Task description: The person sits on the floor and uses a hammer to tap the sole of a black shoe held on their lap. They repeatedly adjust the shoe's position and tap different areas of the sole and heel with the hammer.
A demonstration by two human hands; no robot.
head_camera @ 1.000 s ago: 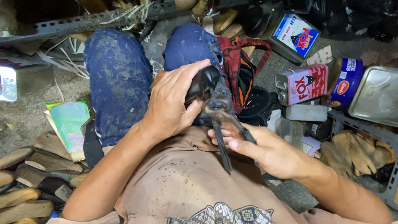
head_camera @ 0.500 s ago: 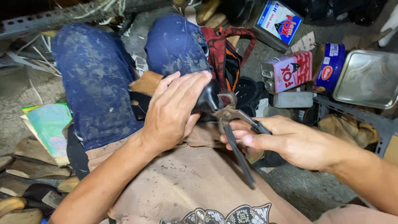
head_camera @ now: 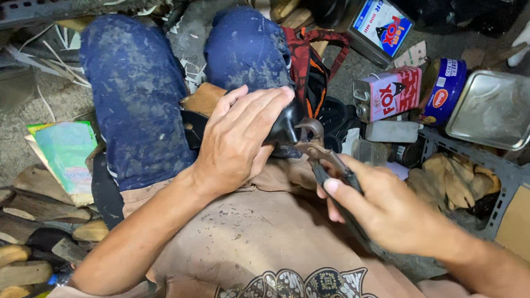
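Head view, one item in hand: black shoe (head_camera: 286,126) on the lap, between the knees. I see the left hand (head_camera: 240,138) clasped over its top, fingers wrapped around it. The right hand (head_camera: 387,211), just beside and below the shoe, grips dark pincers (head_camera: 323,155) whose head touches its edge. Metal tray (head_camera: 499,107) lies well to the right.

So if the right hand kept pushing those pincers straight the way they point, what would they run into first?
Most likely the black shoe on the lap: the right hand aims the pincers up at its edge, beside the left hand. The jaws look to be already touching it, though depth is unclear.
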